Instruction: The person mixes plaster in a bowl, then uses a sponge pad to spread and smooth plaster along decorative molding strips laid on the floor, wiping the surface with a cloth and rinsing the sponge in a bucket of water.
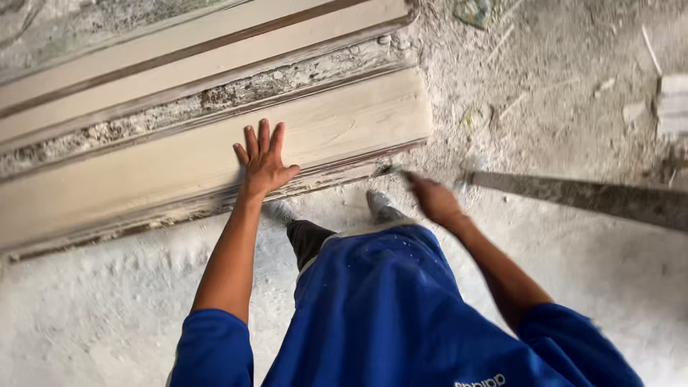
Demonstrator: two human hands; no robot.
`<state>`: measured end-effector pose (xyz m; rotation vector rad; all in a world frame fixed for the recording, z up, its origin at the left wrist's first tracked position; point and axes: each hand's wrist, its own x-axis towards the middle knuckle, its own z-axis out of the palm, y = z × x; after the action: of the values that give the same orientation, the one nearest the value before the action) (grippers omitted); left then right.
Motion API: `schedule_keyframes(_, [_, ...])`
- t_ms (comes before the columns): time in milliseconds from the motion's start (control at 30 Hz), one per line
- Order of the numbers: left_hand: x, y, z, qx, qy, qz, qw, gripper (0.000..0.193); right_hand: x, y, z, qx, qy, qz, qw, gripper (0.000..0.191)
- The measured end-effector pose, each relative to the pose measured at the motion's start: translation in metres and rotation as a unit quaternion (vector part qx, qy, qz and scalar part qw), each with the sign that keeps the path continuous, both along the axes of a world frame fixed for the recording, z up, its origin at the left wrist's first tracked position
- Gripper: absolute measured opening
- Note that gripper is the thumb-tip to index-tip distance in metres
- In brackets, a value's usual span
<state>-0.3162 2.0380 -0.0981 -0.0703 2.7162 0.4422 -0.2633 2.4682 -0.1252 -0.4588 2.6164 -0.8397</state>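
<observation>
My left hand (263,161) lies flat with fingers spread on a long, pale wooden moulded board (344,129) that rests on the dusty floor. My right hand (433,199) is blurred near the board's lower right corner, its fingers closed around a small dark-handled tool (390,171) whose kind I cannot make out. I wear a blue shirt, and my two shoes (380,206) stand just below the board's edge.
Further pale and brown board sections (179,57) with crusted, flaking grooves lie beyond. A long grey plank (595,199) stretches to the right. White bricks (672,106) sit at the right edge. Dust and scraps (473,11) cover the floor.
</observation>
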Motion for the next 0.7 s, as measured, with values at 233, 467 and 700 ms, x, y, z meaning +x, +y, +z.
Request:
schedule_keyframes(233, [0.089,0.06,-0.011,0.137,0.182,0.131,0.965,0.096,-0.04,0.006,-0.025,-0.044,0.196,0.035,0.979,0.041])
schedule_keyframes(467, [0.21,0.128,-0.032,0.163,0.098,0.315,0.93,0.07,-0.012,0.019,-0.025,-0.027,0.078,0.056,0.995,0.036])
schedule_keyframes(700, [0.212,0.125,-0.03,0.223,0.131,0.399,0.88,0.068,-0.061,-0.013,-0.017,0.036,0.046,0.059,0.997,0.042])
